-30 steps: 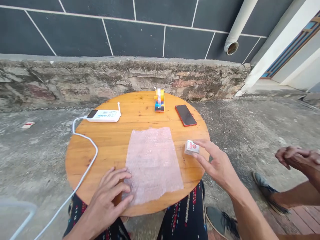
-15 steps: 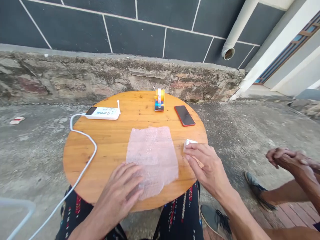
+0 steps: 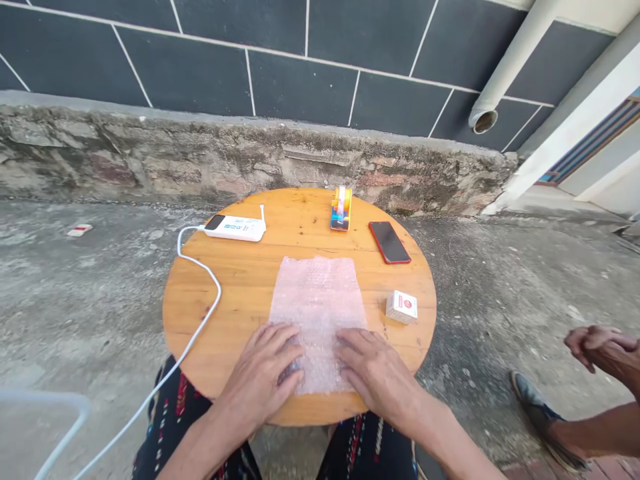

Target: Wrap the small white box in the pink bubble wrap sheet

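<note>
Dark, flat tiles with pale joints face me on the wall (image 3: 280,80), above a rough, stained stone footing (image 3: 200,160) and grey, gritty concrete ground (image 3: 120,287). Close against that footing stands a round table (image 3: 250,280) of smooth orange-brown wood, its grain and knots showing.

On the table before me lies the sheet (image 3: 320,300), thin, pinkish and see-through enough for the wood to tint it, with a fine bubbled texture like bubble wrap. It lies flat, roughly rectangular, its edges slightly uneven, reaching towards the near rim.

My left hand (image 3: 267,367) rests on its near left side and my right hand (image 3: 375,367) on its near right side, both palms down, fingers apart and loosely bent. Between them they cover the lower side edges, so I cannot tell how those lie.

Just beyond my right hand sits a small white box (image 3: 401,307) with red print, apart from the sheet. Farther back are a red-edged phone (image 3: 390,242), a yellow-and-blue tape dispenser (image 3: 341,210) and, to the left, a white plastic device (image 3: 237,228) whose pale cord (image 3: 219,288) curves over the tabletop. Well off to my right, another person's hands (image 3: 603,347) are clasped.
</note>
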Action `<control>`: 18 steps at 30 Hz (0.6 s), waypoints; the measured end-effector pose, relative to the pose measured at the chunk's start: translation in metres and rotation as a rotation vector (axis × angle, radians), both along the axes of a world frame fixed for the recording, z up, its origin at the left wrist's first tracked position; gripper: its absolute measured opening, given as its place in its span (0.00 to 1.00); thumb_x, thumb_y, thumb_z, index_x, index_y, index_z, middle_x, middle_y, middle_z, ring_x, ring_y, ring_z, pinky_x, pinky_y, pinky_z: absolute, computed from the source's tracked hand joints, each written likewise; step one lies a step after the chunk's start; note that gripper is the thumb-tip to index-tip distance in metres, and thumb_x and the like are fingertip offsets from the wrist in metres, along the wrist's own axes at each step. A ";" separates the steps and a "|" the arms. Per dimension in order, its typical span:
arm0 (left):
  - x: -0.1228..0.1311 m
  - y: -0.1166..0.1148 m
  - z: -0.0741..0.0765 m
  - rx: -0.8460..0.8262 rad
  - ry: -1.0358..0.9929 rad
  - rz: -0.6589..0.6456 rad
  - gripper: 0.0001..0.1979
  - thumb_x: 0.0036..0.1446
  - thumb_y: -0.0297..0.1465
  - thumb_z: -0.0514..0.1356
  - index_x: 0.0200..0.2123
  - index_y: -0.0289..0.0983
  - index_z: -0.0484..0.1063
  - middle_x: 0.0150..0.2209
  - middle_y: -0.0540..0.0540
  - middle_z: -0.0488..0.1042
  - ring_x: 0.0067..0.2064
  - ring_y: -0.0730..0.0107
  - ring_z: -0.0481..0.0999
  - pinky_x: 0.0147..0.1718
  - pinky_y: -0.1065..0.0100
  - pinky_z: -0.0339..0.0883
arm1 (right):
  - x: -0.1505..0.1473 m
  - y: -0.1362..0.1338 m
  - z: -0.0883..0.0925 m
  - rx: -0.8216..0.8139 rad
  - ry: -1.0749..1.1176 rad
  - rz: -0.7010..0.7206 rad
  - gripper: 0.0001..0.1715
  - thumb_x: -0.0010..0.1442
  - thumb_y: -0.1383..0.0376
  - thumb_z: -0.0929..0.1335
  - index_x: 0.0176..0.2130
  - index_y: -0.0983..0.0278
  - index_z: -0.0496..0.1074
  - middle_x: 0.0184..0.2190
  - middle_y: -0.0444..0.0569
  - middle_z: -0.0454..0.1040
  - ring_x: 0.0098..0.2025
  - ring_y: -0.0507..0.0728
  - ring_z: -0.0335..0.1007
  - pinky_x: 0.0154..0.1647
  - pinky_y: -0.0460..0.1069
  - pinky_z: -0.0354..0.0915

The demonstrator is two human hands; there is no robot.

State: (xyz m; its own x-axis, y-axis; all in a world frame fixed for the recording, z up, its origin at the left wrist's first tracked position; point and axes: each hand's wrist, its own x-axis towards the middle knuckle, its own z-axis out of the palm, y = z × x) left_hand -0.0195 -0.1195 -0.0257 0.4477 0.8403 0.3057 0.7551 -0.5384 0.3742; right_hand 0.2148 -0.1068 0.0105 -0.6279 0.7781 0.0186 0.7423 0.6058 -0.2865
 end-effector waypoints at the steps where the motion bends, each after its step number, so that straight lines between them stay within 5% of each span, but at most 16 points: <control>1: -0.001 0.001 0.000 0.006 -0.009 0.013 0.09 0.55 0.28 0.58 0.40 0.42 0.74 0.52 0.44 0.70 0.54 0.55 0.66 0.55 0.49 0.59 | 0.000 0.001 -0.001 0.003 0.017 -0.002 0.13 0.58 0.72 0.66 0.44 0.63 0.72 0.51 0.51 0.69 0.52 0.62 0.64 0.52 0.58 0.63; 6: -0.005 0.009 0.005 0.006 -0.022 0.032 0.12 0.55 0.27 0.57 0.43 0.41 0.73 0.52 0.43 0.70 0.54 0.55 0.67 0.53 0.52 0.63 | 0.002 0.008 -0.001 0.029 0.133 -0.050 0.13 0.58 0.71 0.65 0.43 0.61 0.73 0.52 0.51 0.70 0.51 0.61 0.66 0.53 0.58 0.64; 10: -0.002 0.030 0.006 0.050 -0.047 0.040 0.21 0.53 0.29 0.58 0.52 0.40 0.68 0.56 0.41 0.67 0.57 0.53 0.65 0.55 0.51 0.61 | -0.017 0.029 0.000 0.149 0.195 -0.125 0.23 0.57 0.74 0.62 0.52 0.64 0.69 0.57 0.56 0.66 0.57 0.62 0.62 0.57 0.59 0.61; 15: 0.000 0.051 -0.012 0.038 -0.017 0.058 0.32 0.46 0.31 0.62 0.58 0.38 0.63 0.58 0.37 0.66 0.58 0.49 0.65 0.56 0.50 0.60 | -0.061 0.061 -0.014 0.139 0.114 -0.050 0.27 0.62 0.69 0.60 0.60 0.66 0.60 0.61 0.57 0.62 0.62 0.61 0.55 0.61 0.61 0.56; 18: -0.005 0.054 -0.027 0.079 -0.002 0.041 0.31 0.49 0.34 0.62 0.58 0.37 0.63 0.59 0.37 0.65 0.59 0.48 0.63 0.56 0.48 0.60 | -0.054 0.063 -0.026 0.148 0.061 -0.070 0.27 0.62 0.64 0.63 0.60 0.68 0.60 0.61 0.56 0.61 0.63 0.63 0.54 0.62 0.60 0.55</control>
